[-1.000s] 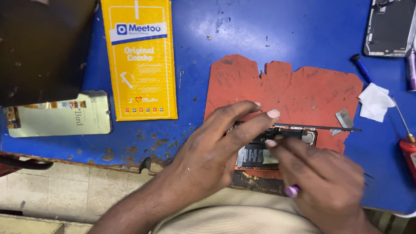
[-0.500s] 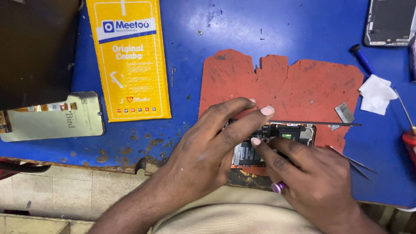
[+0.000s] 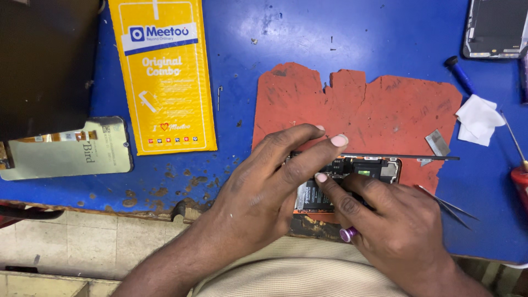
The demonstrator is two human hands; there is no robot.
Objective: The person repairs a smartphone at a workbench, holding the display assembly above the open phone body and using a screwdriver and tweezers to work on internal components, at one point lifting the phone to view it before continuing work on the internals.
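Just fingers (image 3: pixel 322 179) on opened phone (image 3: pixel 352 176)

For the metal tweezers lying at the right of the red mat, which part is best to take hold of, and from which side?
Probably grip the tweezers at the joined upper-left end, beside the right hand, coming from above. The two thin prongs spread toward lower right and end in sharp points; they lie flat on the blue table, so pinching both arms from the top seems safest.

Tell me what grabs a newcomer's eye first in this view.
The two hands, left hand and right hand, meet over an opened phone on a red mat at the near edge of the blue table. The right hand also holds a tool with a purple end. A bright yellow packet lies at upper left.
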